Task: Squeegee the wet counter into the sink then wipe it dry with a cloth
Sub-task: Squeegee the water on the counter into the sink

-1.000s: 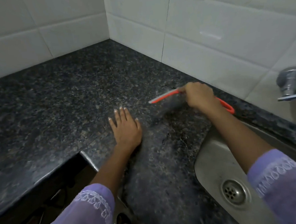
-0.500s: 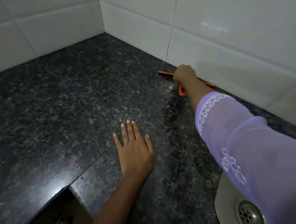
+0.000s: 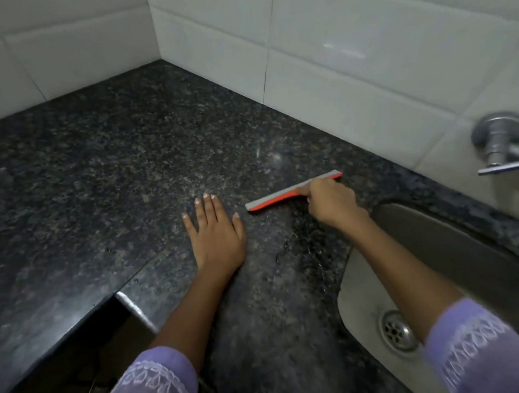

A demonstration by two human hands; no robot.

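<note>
An orange squeegee (image 3: 278,197) with a grey rubber blade lies edge-down on the dark speckled granite counter (image 3: 114,174), its blade running from lower left to upper right. My right hand (image 3: 331,201) is shut on its handle, which the hand hides. Water streaks glisten on the counter between the squeegee and the steel sink (image 3: 456,254) at the lower right. My left hand (image 3: 215,235) rests flat on the counter, fingers spread, just left of the blade's near end. No cloth is in view.
White tiled walls (image 3: 350,60) close the counter at the back and left, meeting in a corner. A chrome tap (image 3: 501,145) juts from the wall above the sink. The sink's drain (image 3: 398,330) is below my right forearm. The counter's front edge drops off at lower left.
My right hand has drawn the squeegee back from the wall's foot toward the sink, turning the blade. My left hand has stayed flat in place. The view has tilted back toward the sink.
</note>
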